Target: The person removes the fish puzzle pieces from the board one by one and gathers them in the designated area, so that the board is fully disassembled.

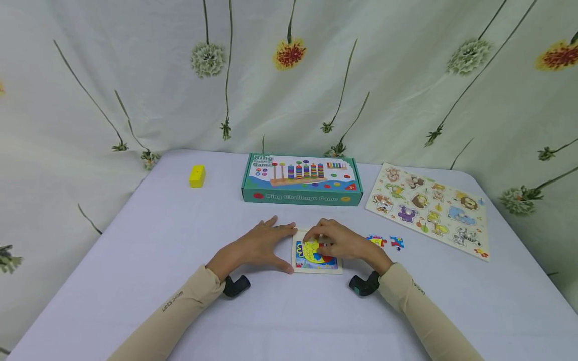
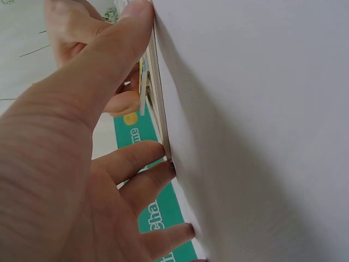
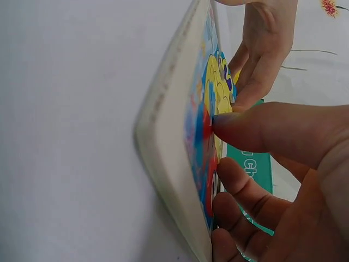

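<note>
In the head view, the left hand (image 1: 257, 245) spreads wide against the near-left edge of a small puzzle board (image 1: 317, 271) lying before the green box (image 1: 301, 195), while the right hand (image 1: 340, 239) bends its fingers over the picture. The left-wrist view shows thumb and fingertip touching the board's edge, one piece (image 2: 144, 97) tilted up. In the right-wrist view, the right thumb touches the picture; whether that hand pinches a piece, I cannot tell.
</note>
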`<action>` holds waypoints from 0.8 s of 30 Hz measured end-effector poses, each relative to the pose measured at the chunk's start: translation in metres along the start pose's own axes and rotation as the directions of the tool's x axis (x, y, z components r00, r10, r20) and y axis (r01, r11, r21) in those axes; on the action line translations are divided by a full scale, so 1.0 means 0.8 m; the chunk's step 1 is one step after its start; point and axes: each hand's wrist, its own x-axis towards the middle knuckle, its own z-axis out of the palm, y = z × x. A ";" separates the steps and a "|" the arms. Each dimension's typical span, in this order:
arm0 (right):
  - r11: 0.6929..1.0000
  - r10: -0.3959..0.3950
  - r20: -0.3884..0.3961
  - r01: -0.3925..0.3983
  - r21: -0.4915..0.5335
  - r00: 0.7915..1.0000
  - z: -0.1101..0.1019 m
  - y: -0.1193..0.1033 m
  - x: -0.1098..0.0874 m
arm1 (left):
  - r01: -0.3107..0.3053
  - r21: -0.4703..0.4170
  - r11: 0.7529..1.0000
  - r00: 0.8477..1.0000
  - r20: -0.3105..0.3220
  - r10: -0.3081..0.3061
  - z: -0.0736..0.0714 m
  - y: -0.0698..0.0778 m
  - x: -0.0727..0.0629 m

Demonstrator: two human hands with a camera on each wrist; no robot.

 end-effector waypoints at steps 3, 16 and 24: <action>1.000 0.002 -0.003 -0.002 0.014 1.000 0.001 0.000 0.001 | 0.003 0.005 1.000 1.000 -0.001 -0.003 0.000 0.000 0.000; 0.993 -0.031 -0.035 0.035 0.116 0.999 0.000 0.002 0.001 | 0.004 -0.001 1.000 1.000 -0.006 -0.004 0.001 0.001 0.000; 0.985 -0.048 -0.043 0.055 0.165 0.998 0.004 0.002 0.003 | 0.008 -0.009 1.000 1.000 -0.003 -0.008 0.000 0.002 -0.001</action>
